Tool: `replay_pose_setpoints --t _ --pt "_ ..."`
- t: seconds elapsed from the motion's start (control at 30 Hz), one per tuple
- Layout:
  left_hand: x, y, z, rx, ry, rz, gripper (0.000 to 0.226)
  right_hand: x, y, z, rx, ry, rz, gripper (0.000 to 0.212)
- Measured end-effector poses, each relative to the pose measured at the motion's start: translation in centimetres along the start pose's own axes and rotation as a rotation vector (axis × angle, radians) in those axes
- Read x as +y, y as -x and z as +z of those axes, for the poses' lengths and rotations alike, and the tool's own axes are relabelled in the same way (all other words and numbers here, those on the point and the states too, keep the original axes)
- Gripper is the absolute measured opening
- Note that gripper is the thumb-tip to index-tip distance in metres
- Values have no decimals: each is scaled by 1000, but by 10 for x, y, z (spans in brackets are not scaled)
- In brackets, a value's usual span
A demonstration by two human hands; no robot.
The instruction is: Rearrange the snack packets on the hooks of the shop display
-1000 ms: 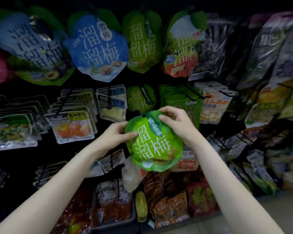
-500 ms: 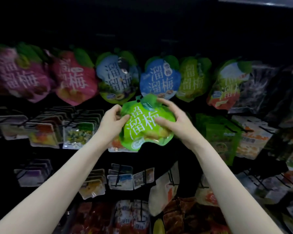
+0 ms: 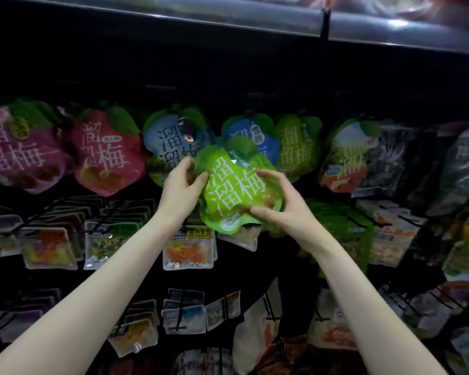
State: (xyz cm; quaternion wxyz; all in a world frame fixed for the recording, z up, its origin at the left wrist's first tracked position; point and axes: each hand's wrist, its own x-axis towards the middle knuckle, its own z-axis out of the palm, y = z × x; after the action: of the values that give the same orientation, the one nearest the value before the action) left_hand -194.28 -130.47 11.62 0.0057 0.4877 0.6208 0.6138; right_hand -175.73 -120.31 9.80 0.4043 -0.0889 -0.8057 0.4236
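I hold a bright green plum snack packet (image 3: 234,185) with white characters in front of the top row of hooks. My left hand (image 3: 182,185) grips its left edge, thumb on the front. My right hand (image 3: 279,204) holds its right and lower side, thumb pressed on the front. The packet's leafy top overlaps a hanging blue packet (image 3: 257,139) and sits beside a pale blue packet (image 3: 171,139) and a hanging green packet (image 3: 295,147). The hook behind it is hidden.
Two pink packets (image 3: 103,155) hang at the left of the top row, a red-and-white one (image 3: 344,158) and dark packets (image 3: 390,158) at the right. Rows of clear flat packets (image 3: 187,250) hang on hooks below. A shelf edge (image 3: 228,20) runs overhead.
Both hands have raised the green packet from the lower rows up to the top row, and the view has tilted upward. It now overlaps the blue packet.
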Motion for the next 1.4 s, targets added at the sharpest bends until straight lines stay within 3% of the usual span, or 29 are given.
replay_pose_setpoints --t 0.1,0.23,0.43,0.6,0.67,0.73,0.9,1.03,1.1,1.23,1.4 --pt "14 -13 31 -111 -28 79 13 -3 1 -35 170 -82 46 38" --pt "38 -29 73 -218 -71 181 7 -2 0 -76 185 38 38 52" --pt "73 -58 109 -182 -213 414 42 -4 -18 -119 379 321 -84 55" --pt "82 -72 139 -17 -412 607 52 -1 -38 -134 319 268 -74 57" --pt "81 -71 148 -46 -532 718 53 6 -39 -135 310 217 -71 57" --pt "80 -70 154 -90 -602 740 57 10 -39 -136 307 148 -77 58" --pt "76 -75 155 61 -784 871 45 13 -41 -137 264 -66 -62 58" --pt "80 -76 161 131 -809 820 46 12 -45 -143 206 -260 -13 55" --pt "81 -77 164 139 -797 792 47 12 -46 -147 200 -192 -24 54" --pt "78 -78 167 155 -823 809 47 15 -47 -147 247 197 -125 54" --pt "64 -68 168 162 -856 848 47 20 -38 -147 209 112 -71 52"
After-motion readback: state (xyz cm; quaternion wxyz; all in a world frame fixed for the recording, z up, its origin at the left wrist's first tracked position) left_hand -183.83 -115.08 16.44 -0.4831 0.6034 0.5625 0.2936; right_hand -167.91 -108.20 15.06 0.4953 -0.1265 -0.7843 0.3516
